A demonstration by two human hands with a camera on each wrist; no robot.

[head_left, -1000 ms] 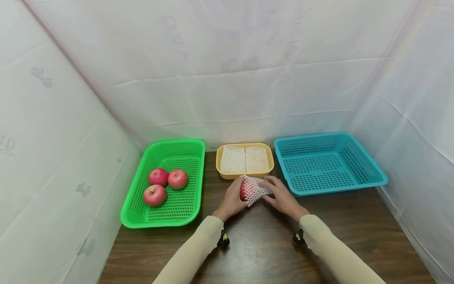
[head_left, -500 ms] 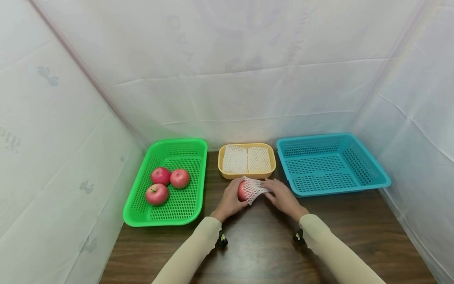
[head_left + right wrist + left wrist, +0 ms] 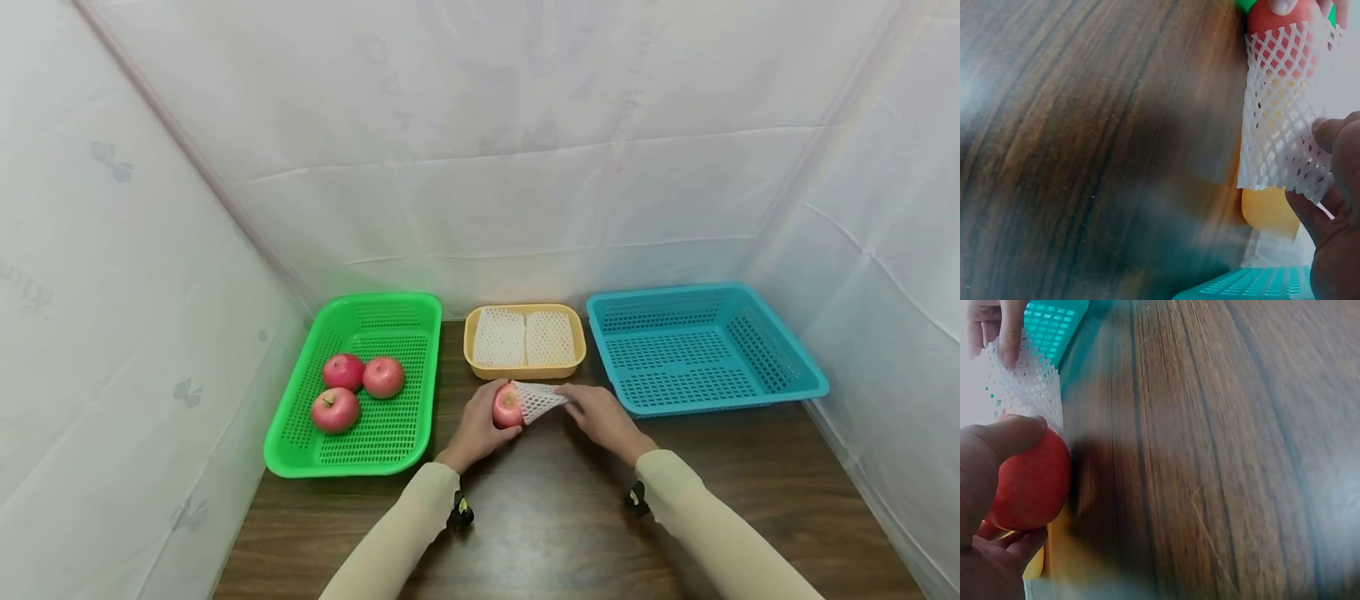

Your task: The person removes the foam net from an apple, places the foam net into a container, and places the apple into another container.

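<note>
My left hand (image 3: pixel 478 423) grips a red apple (image 3: pixel 507 406) in front of the yellow tray, thumb on the near side and fingers round the far side. A white foam net sleeve (image 3: pixel 542 400) covers only the apple's right edge and stretches off to the right. My right hand (image 3: pixel 600 417) pinches the far end of this net. In the right wrist view the net (image 3: pixel 1279 137) hangs as a loose tube, its upper mouth overlapping the apple (image 3: pixel 1285 19). Most of the apple (image 3: pixel 1035 481) shows bare red skin in the left wrist view.
At the left, a green basket (image 3: pixel 426 417) holds 3 apples (image 3: pixel 335 410). Behind my hands, a yellow tray (image 3: pixel 525 372) contains more white foam nets (image 3: pixel 500 337). A blue basket (image 3: pixel 813 375) stands at the right on the brown wooden table (image 3: pixel 555 517). White sheeting surrounds the table's back and sides.
My left hand has drawn slightly left with the apple, and more of the apple's skin shows. The net has slid toward its right side, stretched narrower between my hands.
</note>
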